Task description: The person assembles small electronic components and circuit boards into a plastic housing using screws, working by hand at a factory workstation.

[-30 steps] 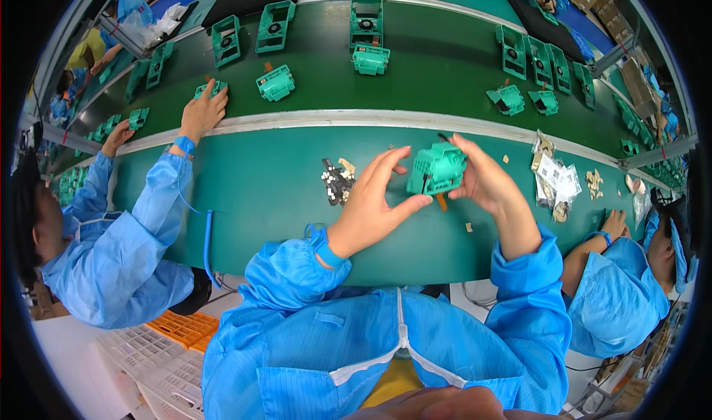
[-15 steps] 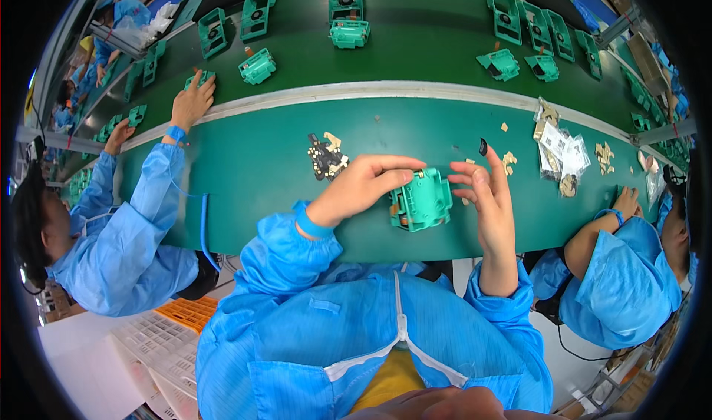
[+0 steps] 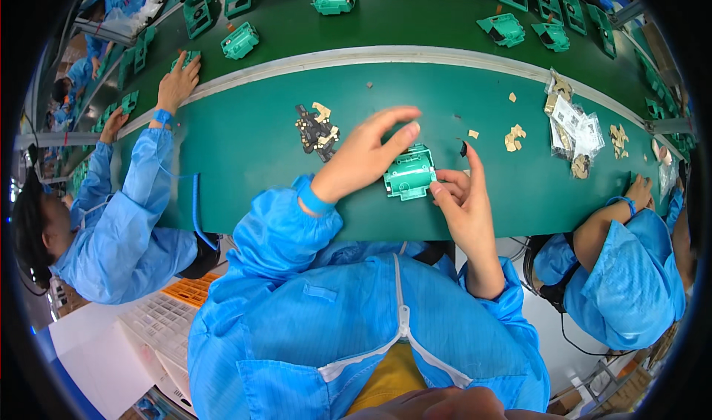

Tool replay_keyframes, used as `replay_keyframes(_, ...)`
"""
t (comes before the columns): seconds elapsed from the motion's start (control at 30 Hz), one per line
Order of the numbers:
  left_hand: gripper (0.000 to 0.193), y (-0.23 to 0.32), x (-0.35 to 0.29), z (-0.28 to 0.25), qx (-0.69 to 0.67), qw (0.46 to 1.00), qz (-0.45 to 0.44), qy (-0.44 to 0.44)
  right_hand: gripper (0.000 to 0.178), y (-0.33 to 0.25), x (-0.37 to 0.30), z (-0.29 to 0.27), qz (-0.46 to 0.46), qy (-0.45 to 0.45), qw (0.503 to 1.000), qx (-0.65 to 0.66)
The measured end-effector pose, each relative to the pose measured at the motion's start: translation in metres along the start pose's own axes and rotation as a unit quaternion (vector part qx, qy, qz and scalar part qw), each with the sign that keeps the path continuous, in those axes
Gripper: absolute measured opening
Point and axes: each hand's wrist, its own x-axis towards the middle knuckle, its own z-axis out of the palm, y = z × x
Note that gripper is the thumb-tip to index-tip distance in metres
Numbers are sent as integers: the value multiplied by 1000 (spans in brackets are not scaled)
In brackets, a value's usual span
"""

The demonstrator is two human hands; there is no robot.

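Observation:
A green plastic housing [image 3: 410, 174] with ribs and a hollow curved face sits low over the green worktable, in front of my chest. My right hand [image 3: 463, 197] grips its right edge between thumb and curled fingers. The index finger of that hand is raised, with a small black piece [image 3: 464, 149] at its tip. My left hand [image 3: 371, 153] is at the housing's upper left, fingers stretched out and thumb apart, holding nothing. Whether its palm touches the housing is hidden.
A heap of black and beige small parts [image 3: 317, 131] lies left of my hands. Beige pieces [image 3: 514, 137] and clear bags of parts [image 3: 572, 131] are to the right. Beyond a pale rail [image 3: 386, 55], more green housings [image 3: 334, 0] stand on a belt. Co-workers sit on both sides.
My left hand has let go of the housing, its thumb lifting off. My right hand has closed on the right edge. The housing has turned and tilted. The whole view has shifted slightly.

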Motion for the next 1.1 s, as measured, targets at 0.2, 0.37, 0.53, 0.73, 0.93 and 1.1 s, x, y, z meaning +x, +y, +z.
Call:
replay_keyframes(0.2, 71, 14, -49, 15, 324, 928, 181, 5, 33, 5, 8, -20, -111, 108, 987, -46)
replay_keyframes(0.37, 75, 5, -47, -1, 295, 939, 159, -81, 7, 0, 8, -33, 18, -4, 998, 59)
replay_keyframes(0.53, 79, 1, -49, 2, 158, 975, 151, -34, 5, 4, 13, -29, 39, -33, 998, 47)
replay_keyframes(0.73, 77, -20, -48, 27, 108, 988, 101, 55, 5, 3, 16, -22, 50, -51, 997, 19)
replay_keyframes(0.93, 79, -23, -48, 34, 43, 997, 40, 57, 7, -3, 21, -17, 72, -73, 995, -9)
replay_keyframes(1.1, 76, -29, -45, 38, 121, 983, 116, 76, 6, -2, 22, -16, 74, -90, 993, -24)
